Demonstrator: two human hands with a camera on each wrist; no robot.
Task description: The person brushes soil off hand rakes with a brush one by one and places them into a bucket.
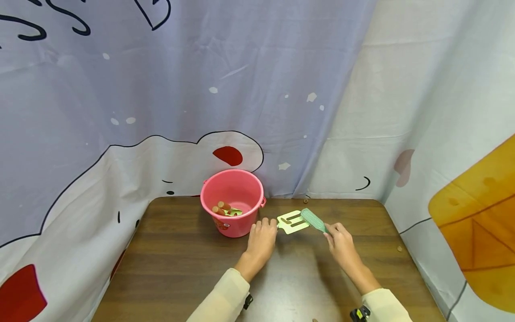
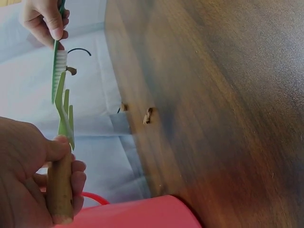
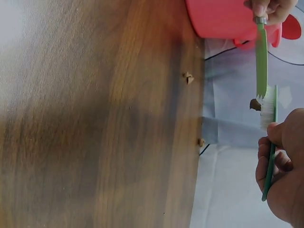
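Note:
My left hand (image 1: pixel 262 239) grips the wooden handle (image 2: pixel 60 187) of a small garden fork with a light green head (image 1: pixel 290 222), its tines pointing right. My right hand (image 1: pixel 341 241) pinches a green brush (image 1: pixel 314 220) with white bristles (image 3: pixel 268 107). Above the table, the bristles meet the fork's tine ends. A small brown crumb (image 3: pixel 255 104) sits right at the bristles and tine tips. Just left of the fork stands a pink bucket (image 1: pixel 235 228), close beside my left hand. Inside it lie wooden handles (image 1: pixel 223 205) and a light green tool head (image 1: pixel 233 212).
Small brown bits (image 2: pixel 148 115) lie on the brown wooden table (image 1: pixel 177 268). One bit (image 1: pixel 306 201) is at the back edge, another (image 1: pixel 399 248) near the right edge. A printed curtain (image 1: pixel 241 89) hangs behind the table.

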